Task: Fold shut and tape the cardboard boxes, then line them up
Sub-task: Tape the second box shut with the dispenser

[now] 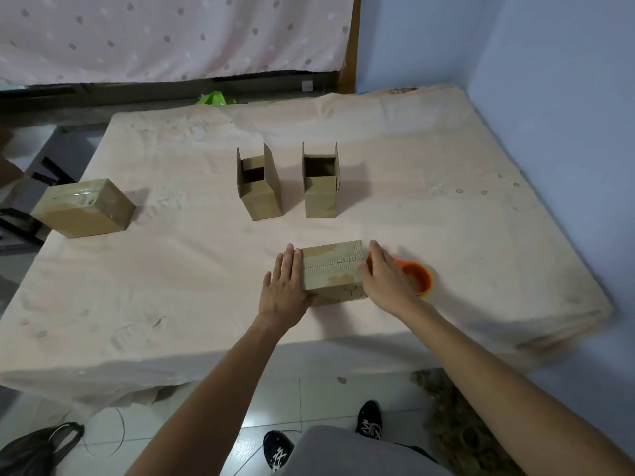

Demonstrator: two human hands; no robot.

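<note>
So the folded box point(331, 269) sits near-centre on the bed point(171, 269), long axis left-right. The left hand point(283, 286) and right hand point(383, 278) lie flat against its ends, fingers straight, gripping nothing. The orange tape roll point(417, 274) is just beside the right hand, so that one's nearer.

Tape roll point(417, 277) partly hidden by right hand point(386, 281). Box point(331, 269) end covered by left hand point(285, 288). Black bag point(32, 450) cut by edge.

Brown boxes point(332, 269), orange tape roll point(417, 276)
</note>
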